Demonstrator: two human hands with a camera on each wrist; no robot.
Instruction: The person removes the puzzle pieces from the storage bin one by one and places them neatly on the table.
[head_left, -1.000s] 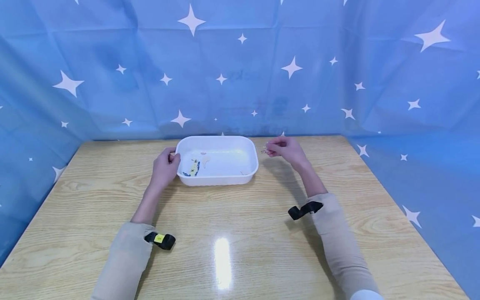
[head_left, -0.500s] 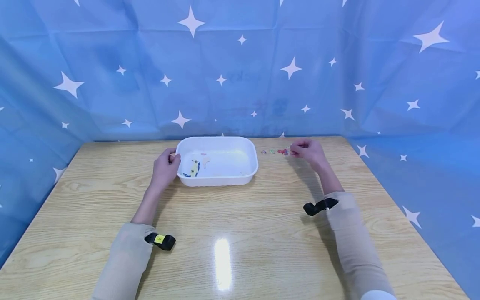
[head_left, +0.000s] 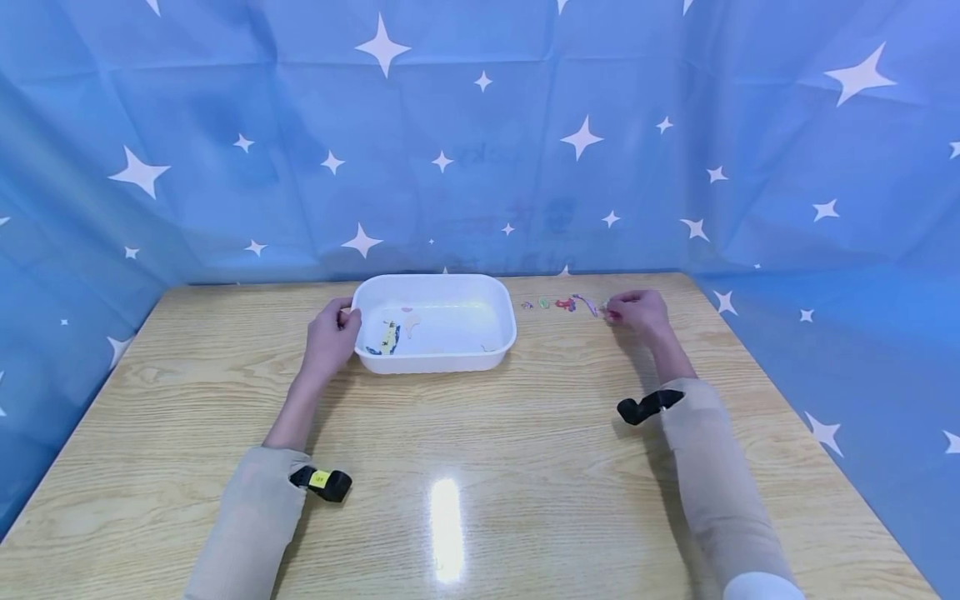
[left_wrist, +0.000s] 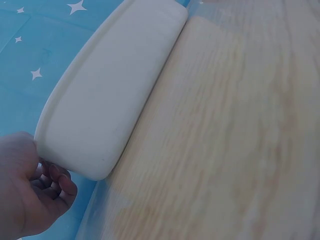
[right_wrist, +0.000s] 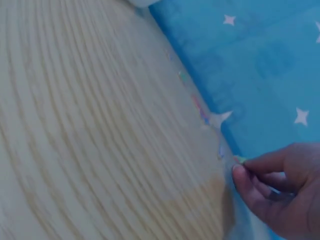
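Note:
My left hand (head_left: 330,337) grips the left end of a white plastic basin (head_left: 435,363), thumb at the rim; the left wrist view shows its curled fingers (left_wrist: 67,187) at the basin's corner. Toward the table's back right, my right hand (head_left: 641,312) pinches a small colourful flat piece (right_wrist: 240,160) between thumb and forefinger, mostly hidden by the fingertips. Leftward from it runs a row of small flat sticker-like pieces: a purple strip (head_left: 586,305), a red and blue piece (head_left: 566,305), a greenish one (head_left: 544,303) and a tiny multicoloured one (head_left: 527,305).
Inside the basin lie a yellow and blue flat piece (head_left: 387,337) and fainter pale pieces (head_left: 411,325). The wooden table (head_left: 525,467) ends at the back against a blue star-patterned cloth (head_left: 480,167), which also hangs at both sides.
My right hand has moved right, away from the basin and along the back of the table, uncovering the row of small pieces. My left hand has stayed at the basin.

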